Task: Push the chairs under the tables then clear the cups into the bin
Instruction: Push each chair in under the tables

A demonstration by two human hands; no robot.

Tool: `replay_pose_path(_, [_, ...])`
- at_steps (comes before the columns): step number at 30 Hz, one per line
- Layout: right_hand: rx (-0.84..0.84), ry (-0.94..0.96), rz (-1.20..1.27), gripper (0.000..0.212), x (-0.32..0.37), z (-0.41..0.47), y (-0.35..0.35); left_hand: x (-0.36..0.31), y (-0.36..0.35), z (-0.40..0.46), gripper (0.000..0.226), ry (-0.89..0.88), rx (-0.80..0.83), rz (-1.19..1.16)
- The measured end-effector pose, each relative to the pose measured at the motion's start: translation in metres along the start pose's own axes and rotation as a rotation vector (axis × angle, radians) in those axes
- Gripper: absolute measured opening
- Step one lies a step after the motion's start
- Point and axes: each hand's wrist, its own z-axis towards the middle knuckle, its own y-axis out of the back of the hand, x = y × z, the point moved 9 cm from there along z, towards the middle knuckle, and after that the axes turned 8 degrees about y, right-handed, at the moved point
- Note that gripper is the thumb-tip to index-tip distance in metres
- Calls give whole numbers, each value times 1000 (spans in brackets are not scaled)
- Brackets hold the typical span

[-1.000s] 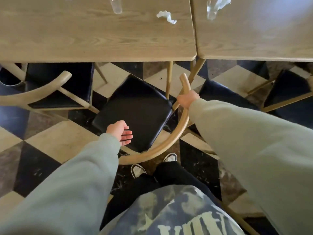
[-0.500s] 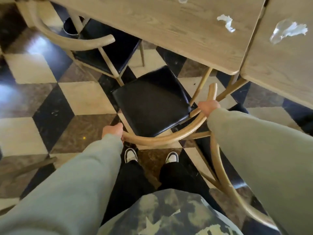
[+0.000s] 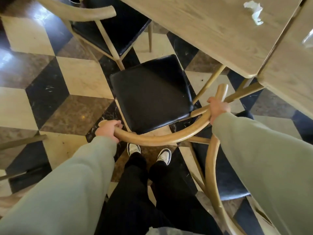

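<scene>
Two hands on one chair

Glossy floor of cream, black and brown diamond tiles, apparently marble, catches pale glare.

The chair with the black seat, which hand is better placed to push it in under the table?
Probably the right hand: it grips the chair backrest on the side nearest the table. The left hand grips the far end and can steer.

left grip curled, right grip curled
</scene>
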Motion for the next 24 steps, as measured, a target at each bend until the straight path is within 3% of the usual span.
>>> replay_pose_path(2, [-13, 4, 4, 51, 3, 4, 0, 0, -3, -1, 11, -18, -10, -80])
replay_pose_path(6, [-2, 24, -9, 39, 18, 21, 3, 1, -5, 3, 31, -76, 20, -269])
replay_pose_path(10, [19, 13, 93, 16, 31, 38, -1, 1, -3, -3, 27, -118, -14, -251])
replay_pose_path(14, [-53, 16, 110, 15, 19, 35, 0, 1, 4, 5, 14, -101, -75, -187])
replay_pose_path(19, [-112, 1, 179, 23, 2, 24, 5, -6, 8, 1, 20, -99, -72, -131])
replay_pose_path(24, [-89, -8, 259, 35, 1, 18, 8, -45, -11, -5, 12, -231, -4, -20])
